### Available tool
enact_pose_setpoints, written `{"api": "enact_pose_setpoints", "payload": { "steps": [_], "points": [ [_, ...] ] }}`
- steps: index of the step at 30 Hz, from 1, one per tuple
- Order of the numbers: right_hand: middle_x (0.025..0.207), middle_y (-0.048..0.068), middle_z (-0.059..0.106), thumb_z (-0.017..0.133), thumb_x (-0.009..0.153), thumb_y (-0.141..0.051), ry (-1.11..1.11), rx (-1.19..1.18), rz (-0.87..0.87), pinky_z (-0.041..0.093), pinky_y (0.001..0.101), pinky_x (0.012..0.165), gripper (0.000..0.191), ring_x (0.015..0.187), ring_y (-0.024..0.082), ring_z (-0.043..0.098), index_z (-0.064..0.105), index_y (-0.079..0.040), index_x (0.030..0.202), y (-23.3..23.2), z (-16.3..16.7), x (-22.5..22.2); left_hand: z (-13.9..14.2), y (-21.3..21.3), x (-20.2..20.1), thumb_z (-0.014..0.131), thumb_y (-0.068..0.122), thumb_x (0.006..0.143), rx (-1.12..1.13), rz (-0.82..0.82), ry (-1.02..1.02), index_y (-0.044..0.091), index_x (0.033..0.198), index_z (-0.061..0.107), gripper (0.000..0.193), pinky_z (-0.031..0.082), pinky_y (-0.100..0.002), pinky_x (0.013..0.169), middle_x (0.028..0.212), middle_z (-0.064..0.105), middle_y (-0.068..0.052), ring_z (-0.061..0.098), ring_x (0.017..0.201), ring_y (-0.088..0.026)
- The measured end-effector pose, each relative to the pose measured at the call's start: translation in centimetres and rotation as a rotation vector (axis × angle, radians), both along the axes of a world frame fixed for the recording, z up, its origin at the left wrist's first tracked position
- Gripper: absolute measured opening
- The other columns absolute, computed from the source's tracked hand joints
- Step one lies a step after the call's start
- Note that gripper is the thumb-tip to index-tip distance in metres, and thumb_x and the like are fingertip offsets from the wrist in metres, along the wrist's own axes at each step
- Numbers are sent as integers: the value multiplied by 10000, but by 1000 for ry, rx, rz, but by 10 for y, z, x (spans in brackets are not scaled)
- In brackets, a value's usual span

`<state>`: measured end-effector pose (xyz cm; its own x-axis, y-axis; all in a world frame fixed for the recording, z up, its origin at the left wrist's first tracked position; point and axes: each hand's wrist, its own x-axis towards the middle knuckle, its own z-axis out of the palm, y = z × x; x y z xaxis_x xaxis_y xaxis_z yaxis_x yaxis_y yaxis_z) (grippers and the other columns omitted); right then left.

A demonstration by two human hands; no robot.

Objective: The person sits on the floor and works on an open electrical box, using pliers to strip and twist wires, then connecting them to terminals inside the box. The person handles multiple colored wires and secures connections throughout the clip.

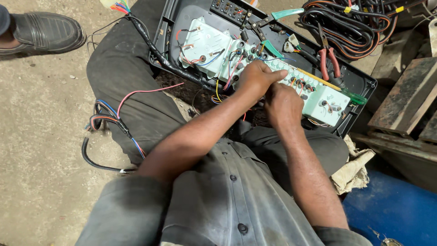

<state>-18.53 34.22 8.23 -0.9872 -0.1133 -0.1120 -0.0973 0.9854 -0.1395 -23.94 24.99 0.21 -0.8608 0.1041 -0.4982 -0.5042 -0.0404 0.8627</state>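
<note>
Clearly mid-job: the pale green plastic instrument-cluster back (pixel 255 64), dotted with bulb sockets and coloured wires, lies in a black plastic housing (pixel 359 82) at upper centre of the frame, across the person's lap. The left hand (pixel 257 78) presses on its middle, fingers curled; the right hand (pixel 283 105) sits just below, and what it pinches cannot be told. Several wires hang loose. Red-handled pliers (pixel 328 61) rest upper right. Below is bare concrete floor (pixel 41 114); a black leather shoe (pixel 43 32) stands upper left.
</note>
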Motion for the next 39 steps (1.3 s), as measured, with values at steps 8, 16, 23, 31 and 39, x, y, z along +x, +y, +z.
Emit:
{"api": "enact_pose_setpoints", "payload": {
  "steps": [8,16,23,31,39],
  "points": [
    [846,47,724,622,1041,-169,-449,-1207,-541,402,250,575,153,643,108,536,683,-44,978,42,-21,-31,-4,-19,8,678,294,915,38,-183,127,65,994,652,244,551,-391,730,808,764,-64,746,788,-251],
    [714,48,654,652,1050,-237,-430,-784,-393,372,263,535,217,585,90,488,713,-45,968,52,-19,-36,-1,-28,7,747,260,864,-368,-315,315,44,1047,750,283,475,-479,936,1160,632,-260,618,1086,-430],
    [745,126,733,628,1026,-205,-38,-174,-77,521,482,669,156,707,355,700,741,-114,1083,29,-9,-21,-17,-25,5,740,277,938,-37,-223,147,-13,854,694,306,528,-424,701,793,697,-141,633,755,-255],
    [792,186,716,640,975,-134,38,88,-33,522,535,649,103,738,403,699,723,-73,970,17,-12,-12,-14,-12,-2,786,253,825,680,8,-59,71,868,719,199,472,-264,551,777,696,4,566,606,-100],
    [890,189,708,653,918,-93,152,-205,33,526,449,712,119,801,361,662,710,-44,1011,11,-26,-7,-11,2,-8,873,304,775,-250,84,113,33,830,598,389,494,-361,601,739,682,-102,624,641,-205]
  ]
}}
